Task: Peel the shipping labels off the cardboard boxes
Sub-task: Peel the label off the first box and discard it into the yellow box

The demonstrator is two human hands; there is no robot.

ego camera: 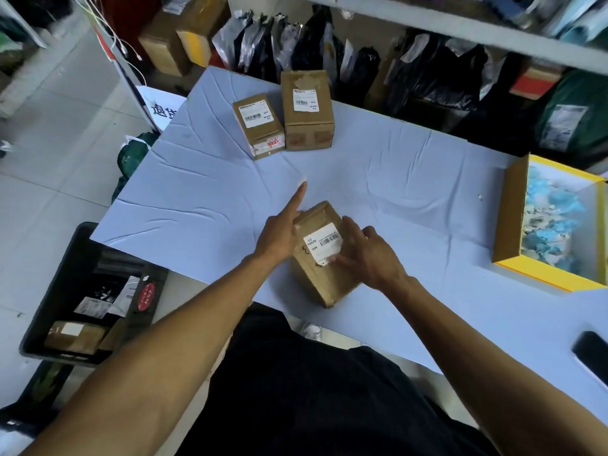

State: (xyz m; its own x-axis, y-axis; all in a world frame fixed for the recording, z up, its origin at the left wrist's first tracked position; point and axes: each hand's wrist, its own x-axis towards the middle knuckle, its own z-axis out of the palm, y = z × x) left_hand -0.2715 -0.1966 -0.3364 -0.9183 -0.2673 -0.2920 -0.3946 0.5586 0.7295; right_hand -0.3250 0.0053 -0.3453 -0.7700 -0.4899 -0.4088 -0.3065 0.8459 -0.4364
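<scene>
A small cardboard box (324, 278) lies near the table's front edge with a white shipping label (322, 241) on its top face. My left hand (279, 235) presses against the box's left side, index finger stretched out. My right hand (368, 255) rests on the box's right side, its fingertips at the label's lower right corner, which looks slightly lifted. Two more cardboard boxes stand at the back: a smaller one (260, 126) and a taller one (307, 113), each with a white label on top.
The table (411, 179) is covered in pale blue cloth. An open yellow box (513, 225) with blue and white scraps sits at the right edge. A black phone (592, 357) lies front right. A black crate (59, 291) with parcels stands on the floor at left.
</scene>
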